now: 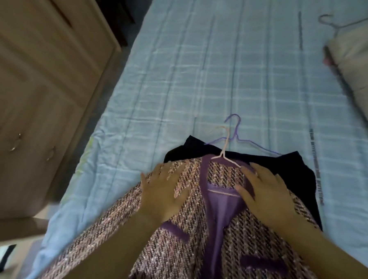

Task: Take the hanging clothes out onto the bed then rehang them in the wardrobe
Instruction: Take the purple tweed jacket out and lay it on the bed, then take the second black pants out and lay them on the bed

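Far left: a panelled wooden cupboard point(37, 83) runs along the bed's side, with two small metal handles point(16, 144) low on its front; a narrow strip of dark floor separates it from the mattress.
Bed: a pale blue checked quilt point(175, 75) covers it, creased and bare over most of its far half.
Left hand point(162, 196): it lies flat, palm down, on the left front panel of the jacket, fingers straight and spread apart, gripping nothing; the forearm reaches in from the bottom edge.
Tweed jacket point(185, 256): pink-and-purple weave with plain purple trim and pocket bands, it lies face up on the near end of the bed, its front open enough to show purple lining.
Pink hanger point(224, 150): it sits inside the jacket's neck, its hook pointing away across the quilt.
Purple hanger point(235, 134): just behind the pink one, its hook crossing beside it, it belongs to the garment underneath.
Dark garment point(287, 168): it lies beneath the jacket, showing past its collar and right shoulder.
Right hand point(269, 196): palm down on the jacket's right shoulder, fingers straight and fanned, thumb touching the purple collar edge; it pinches nothing.
Far right: a beige garment point(356, 70) lies at the bed's edge, well apart from the jacket, with a thin grey hanger point(330, 23) at its top.
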